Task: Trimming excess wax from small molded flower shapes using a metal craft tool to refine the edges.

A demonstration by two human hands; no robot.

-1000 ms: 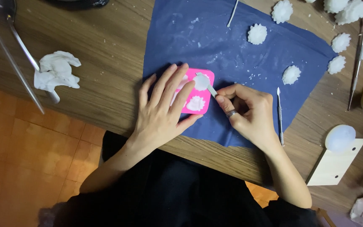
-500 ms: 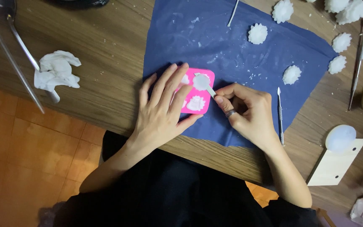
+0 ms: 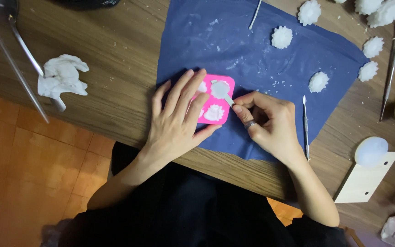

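Two hands work at the near edge of a wooden bench (image 3: 115, 55), above the person's dark lap. Closest on the right side lie a pale wooden board (image 3: 364, 180) and a white rounded lump (image 3: 371, 151) resting at its upper end. The left hand (image 3: 179, 121) lies flat and open, fingers spread, pressing down on the left part of a pink mould (image 3: 225, 98) that sits on a dark blue sheet (image 3: 252, 50). The right hand (image 3: 268, 121) is curled closed, thumb and forefinger pinching a small flat white tool (image 3: 228, 98) whose tip touches the white filling of the mould's upper right cavity; a ring shows on one finger. Just beside that hand, on the sheet's right edge, lies a slim metal modelling tool (image 3: 306, 123). Farther out on the sheet rest two white flower-shaped casts (image 3: 318, 82), well apart from each other, amid white crumbs, and a thin white stick (image 3: 254, 16) at the far edge. More white flower pieces (image 3: 373, 45) sit on the bare wood at the far right, next to another long metal tool (image 3: 387, 77). Off to the left lies a crumpled white tissue (image 3: 62, 75), touching a slanted metal rod (image 3: 28, 50).
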